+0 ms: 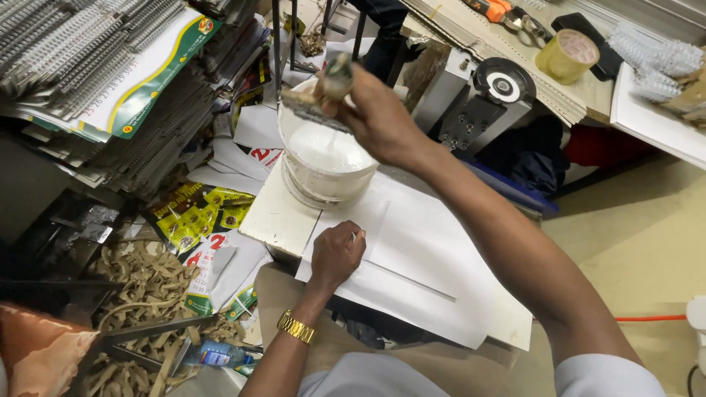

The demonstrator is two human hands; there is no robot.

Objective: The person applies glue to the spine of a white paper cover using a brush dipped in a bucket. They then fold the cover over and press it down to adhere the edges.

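Right hand [379,110] clamped on a glue-caked flat brush [318,103] above the white plastic glue bucket [323,165], top centre. Left hand [337,254] curled, pinning thin floppy white paper sheets [412,257] mid-frame (light, easily creased; best held flat).

tub [323,173]: white plastic, smooth, holding glossy white paste
brush [315,105]: rough, paste-caked bristles
sheets [419,257]: matt white paper
watch [296,326]: shiny gold metal
tape roll [568,55]: glossy, yellowish
scraps [140,294]: matt brown card strips
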